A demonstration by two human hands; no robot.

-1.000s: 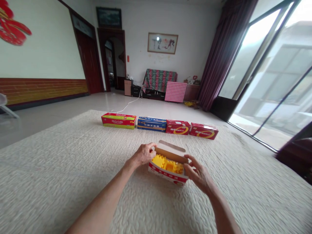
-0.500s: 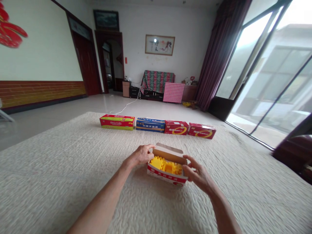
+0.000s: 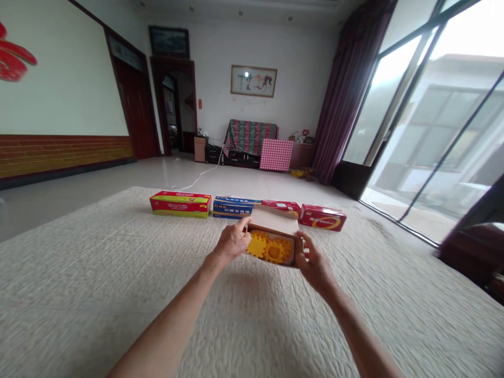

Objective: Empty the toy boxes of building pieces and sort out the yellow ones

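An open cardboard box point(image 3: 274, 217) is held up between both hands, tilted so that its opening faces me and its lid flap stands up at the back. Inside lie several yellow plastic pieces point(image 3: 271, 248) with toothed edges. My left hand point(image 3: 233, 240) grips the box's left end, fingers on the rim. At the right end, my right hand point(image 3: 316, 261) holds the wall between thumb and fingers. The raised flap hides part of the boxes behind it.
Behind stand a red and yellow-green box point(image 3: 181, 205), a blue box point(image 3: 232, 209), a dark red box point(image 3: 280, 204) and another dark red box point(image 3: 323, 218) in a row. They rest on a pale quilted mat point(image 3: 129, 273). A white cable point(image 3: 200, 176) crosses the floor beyond.
Both hands have lifted the box off the mat and moved it away from me. It now tilts toward me, so its printed front side no longer shows. The view has tipped up slightly.
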